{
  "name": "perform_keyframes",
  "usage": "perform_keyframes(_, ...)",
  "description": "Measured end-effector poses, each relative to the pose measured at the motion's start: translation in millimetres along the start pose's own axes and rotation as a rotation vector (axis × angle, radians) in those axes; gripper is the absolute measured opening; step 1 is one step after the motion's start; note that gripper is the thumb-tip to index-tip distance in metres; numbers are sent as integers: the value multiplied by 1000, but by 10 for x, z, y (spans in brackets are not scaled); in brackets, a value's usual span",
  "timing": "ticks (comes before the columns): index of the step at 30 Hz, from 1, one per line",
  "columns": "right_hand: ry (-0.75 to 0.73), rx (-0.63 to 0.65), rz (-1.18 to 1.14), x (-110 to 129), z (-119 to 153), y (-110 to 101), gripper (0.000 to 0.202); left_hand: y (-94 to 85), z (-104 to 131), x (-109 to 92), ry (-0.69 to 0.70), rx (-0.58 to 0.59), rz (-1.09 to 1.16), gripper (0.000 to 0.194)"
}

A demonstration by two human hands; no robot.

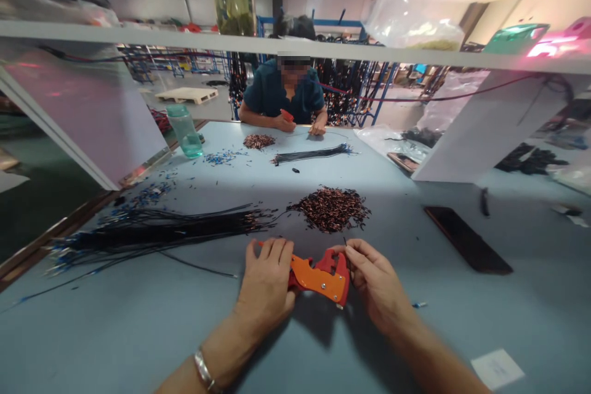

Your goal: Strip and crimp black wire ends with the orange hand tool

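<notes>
My left hand is wrapped round the handles of an orange and red wire stripper, its jaws pointing right. At those jaws, my right hand pinches a thin black wire, of which only a short bit shows. Beyond the tool lies a heap of small copper and black wire scraps. A long bundle of black wires is spread to the left, with blue and metal ends at its far left. A single black wire lies just in front of that bundle.
A dark phone lies on the right, with a white paper slip nearer me. Across the table a person works by a second wire bundle. A green bottle stands at left. A white shelf spans overhead.
</notes>
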State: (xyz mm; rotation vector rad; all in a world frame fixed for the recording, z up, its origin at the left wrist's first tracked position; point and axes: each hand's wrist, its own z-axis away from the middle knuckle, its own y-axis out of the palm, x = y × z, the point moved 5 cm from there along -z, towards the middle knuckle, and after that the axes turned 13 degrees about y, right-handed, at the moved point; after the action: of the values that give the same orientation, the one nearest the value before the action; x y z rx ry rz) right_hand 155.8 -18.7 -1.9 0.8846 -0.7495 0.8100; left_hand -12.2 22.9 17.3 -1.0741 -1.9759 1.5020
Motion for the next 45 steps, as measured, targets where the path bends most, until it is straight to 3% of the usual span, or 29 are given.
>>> perform_keyframes(4,-19,32,-2,28,36,-16,30,-41,7,-23,47,-90,107,50)
perform_keyframes(10,-259,66,203,129,130,7,23,-102,51,-11,144,-289,395,50)
perform_keyframes(15,-317,36,351,183,202,46,23,-109,63,13,123,-297,468,55)
perform_keyframes(23,-294,60,310,127,155,-6,17,-123,66,14,106,-320,633,58)
perform_keyframes(26,-374,43,345,160,198,-18,15,-136,64,-9,79,-279,849,54)
perform_keyframes(31,-519,-15,511,286,295,0,12,-1,59,-98,-159,-42,1493,26)
perform_keyframes(34,-605,-59,634,344,335,20,10,69,58,-149,-258,-9,1801,24)
perform_keyframes(38,-727,-92,749,378,388,52,8,162,75,-143,-358,6,1918,22)
perform_keyframes(45,-887,-94,823,397,443,70,10,262,107,-183,-371,153,1966,28)
